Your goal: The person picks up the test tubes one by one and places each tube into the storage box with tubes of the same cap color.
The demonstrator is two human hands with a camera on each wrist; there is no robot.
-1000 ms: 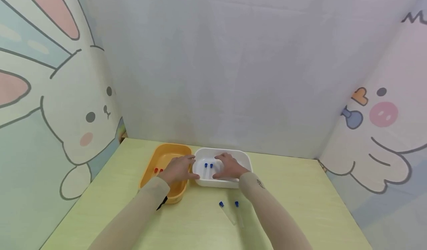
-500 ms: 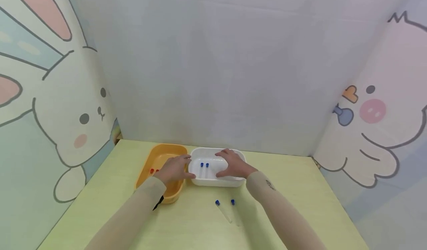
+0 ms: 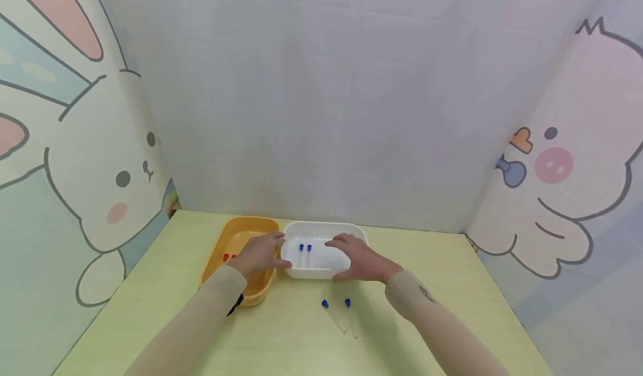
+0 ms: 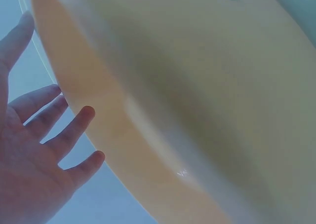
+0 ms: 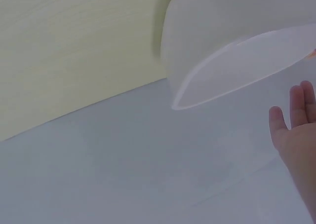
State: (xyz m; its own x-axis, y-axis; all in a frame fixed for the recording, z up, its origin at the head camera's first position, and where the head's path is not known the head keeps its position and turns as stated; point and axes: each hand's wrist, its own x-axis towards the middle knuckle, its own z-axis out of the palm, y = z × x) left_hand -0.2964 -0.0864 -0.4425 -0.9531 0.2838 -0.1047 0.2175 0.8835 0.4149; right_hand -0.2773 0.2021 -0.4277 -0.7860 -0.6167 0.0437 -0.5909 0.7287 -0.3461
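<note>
In the head view, my left hand (image 3: 257, 255) is over the right side of an orange tray (image 3: 249, 218), fingers spread and thumb pointing at the left end of a white tray (image 3: 325, 225). The left wrist view shows those spread fingers (image 4: 74, 130) in front of the tray wall, gripping nothing. My right hand (image 3: 360, 260), also with fingers apart and nothing held, overlaps the white tray's right end. Two clear tubes with blue caps (image 3: 301, 247) lie side by side in the white tray. Red-capped tubes (image 3: 226, 257) lie in the orange tray, partly hidden by my left hand.
On the table (image 3: 427, 298) in front of the white tray lie two more clear tubes, one with a blue cap (image 3: 325, 304) to the left and another blue cap (image 3: 348, 303) beside it. A pale curtain (image 3: 321, 114) hangs behind the table.
My right hand has moved to the right and nearer to me relative to the white tray. My left hand stays at the tray's left end. The head view has shifted slightly.
</note>
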